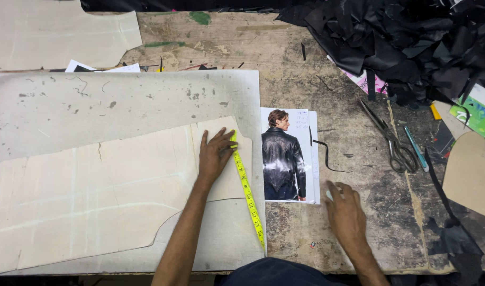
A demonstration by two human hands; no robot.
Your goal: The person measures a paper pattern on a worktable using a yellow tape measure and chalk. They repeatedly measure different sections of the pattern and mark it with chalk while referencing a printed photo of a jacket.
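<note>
My left hand (215, 154) lies flat, fingers spread, on a cream paper pattern piece (94, 196). It pins the upper end of a yellow measuring tape (247, 191) against the pattern's right edge. The tape runs down and to the right toward the table's front. My right hand (345, 212) rests palm down on the worn wooden table (306, 74), fingers together, with a small white object under its fingertips. It sits just right of a printed photo (283, 155) of a person in a black leather jacket.
The pattern lies on a large grey stained board (120, 100). Scissors (390, 139) and a teal pen (416, 148) lie at the right. A heap of black leather scraps (411, 42) fills the back right. Another cream pattern piece (52, 32) is at the back left, a tan one (472, 172) at the right.
</note>
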